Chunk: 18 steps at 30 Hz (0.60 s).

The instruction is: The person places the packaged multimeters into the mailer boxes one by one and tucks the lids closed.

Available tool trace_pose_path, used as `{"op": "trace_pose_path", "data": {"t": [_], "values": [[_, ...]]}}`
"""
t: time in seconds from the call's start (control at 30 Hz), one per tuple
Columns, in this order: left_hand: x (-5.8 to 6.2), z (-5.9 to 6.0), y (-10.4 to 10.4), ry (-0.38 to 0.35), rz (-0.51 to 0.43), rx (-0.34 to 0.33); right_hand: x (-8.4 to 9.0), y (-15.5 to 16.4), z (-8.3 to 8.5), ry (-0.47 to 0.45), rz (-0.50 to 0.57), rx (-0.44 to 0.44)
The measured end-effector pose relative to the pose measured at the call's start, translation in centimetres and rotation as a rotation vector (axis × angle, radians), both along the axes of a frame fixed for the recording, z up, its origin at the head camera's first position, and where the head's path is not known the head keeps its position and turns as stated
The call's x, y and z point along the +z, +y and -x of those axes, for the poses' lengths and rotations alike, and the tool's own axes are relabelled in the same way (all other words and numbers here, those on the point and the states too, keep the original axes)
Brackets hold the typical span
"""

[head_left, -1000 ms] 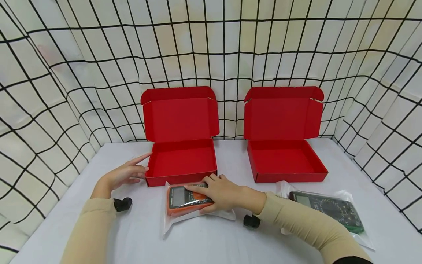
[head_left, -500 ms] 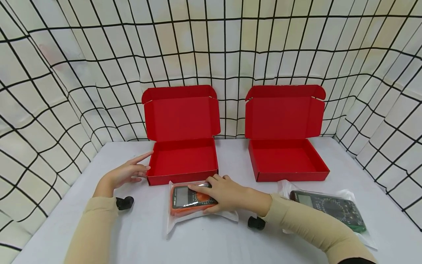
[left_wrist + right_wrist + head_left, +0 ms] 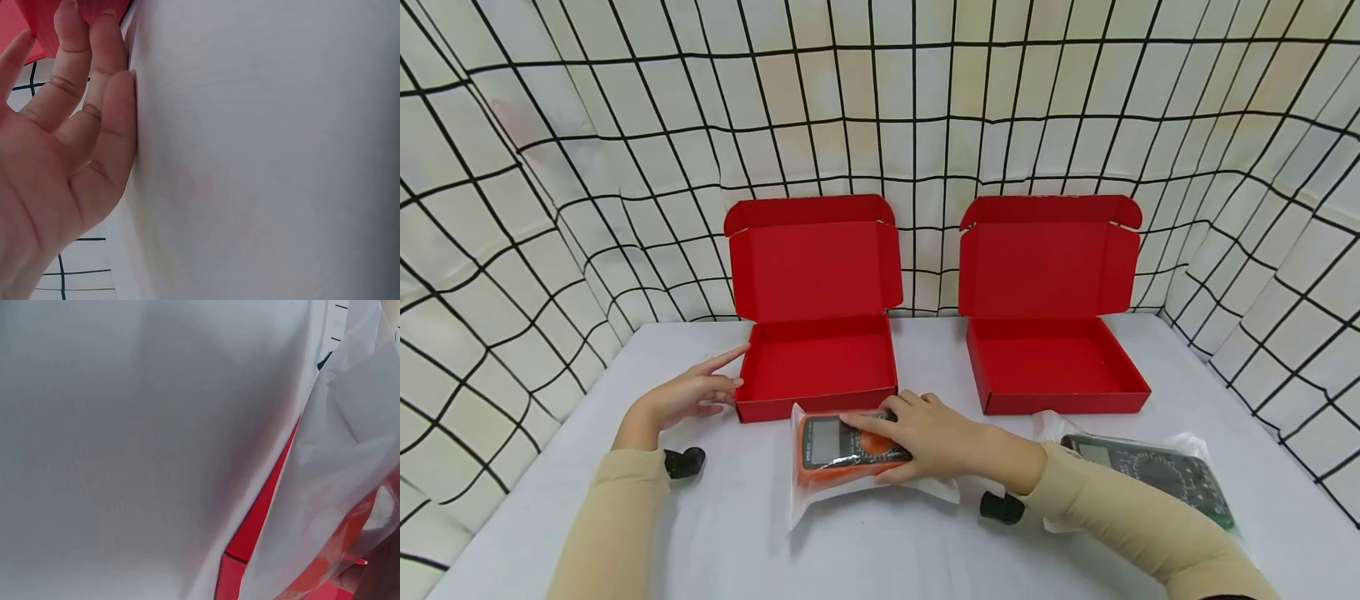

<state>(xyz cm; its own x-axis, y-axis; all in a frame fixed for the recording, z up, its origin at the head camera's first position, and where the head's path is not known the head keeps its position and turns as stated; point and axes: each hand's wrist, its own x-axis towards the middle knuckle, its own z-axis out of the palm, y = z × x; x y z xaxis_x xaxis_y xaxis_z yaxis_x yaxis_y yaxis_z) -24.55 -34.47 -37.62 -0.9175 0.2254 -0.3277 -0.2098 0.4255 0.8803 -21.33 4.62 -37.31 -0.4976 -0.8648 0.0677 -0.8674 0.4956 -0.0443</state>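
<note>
My right hand (image 3: 934, 442) grips an orange multimeter (image 3: 825, 446) with a grey screen, wrapped in a clear plastic bag, from above. It lies in front of the left red box (image 3: 816, 404). In the right wrist view the bag (image 3: 306, 494) stands tilted along the right side, orange showing through, and the fingers are mostly hidden behind it. My left hand (image 3: 688, 396) is at that box's left wall, index finger stretched along the rim. From the left wrist, its fingertips (image 3: 70, 28) touch the red cardboard and nothing is held.
A second open red box (image 3: 1063, 404) stands to the right, its lid upright like the left one's. In front of it lies a dark multimeter (image 3: 1157, 471) in a plastic bag, partly behind my right sleeve. White cloth with black grid lines (image 3: 913, 125) walls the table's back and sides.
My right hand and the bagged orange multimeter have shifted a little to the right. My left hand stays against the left box.
</note>
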Motion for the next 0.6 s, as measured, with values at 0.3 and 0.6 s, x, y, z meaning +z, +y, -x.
{"op": "trace_pose_path", "data": {"t": [0.3, 0.6], "values": [[0.1, 0.0, -0.1, -0.001, 0.003, -0.005, 2.3, 1.0, 0.4, -0.007, -0.016, -0.039], [0.0, 0.1, 0.0, -0.008, 0.027, 0.014, 4.1, 1.2, 1.5, 0.019, -0.015, -0.057]]}}
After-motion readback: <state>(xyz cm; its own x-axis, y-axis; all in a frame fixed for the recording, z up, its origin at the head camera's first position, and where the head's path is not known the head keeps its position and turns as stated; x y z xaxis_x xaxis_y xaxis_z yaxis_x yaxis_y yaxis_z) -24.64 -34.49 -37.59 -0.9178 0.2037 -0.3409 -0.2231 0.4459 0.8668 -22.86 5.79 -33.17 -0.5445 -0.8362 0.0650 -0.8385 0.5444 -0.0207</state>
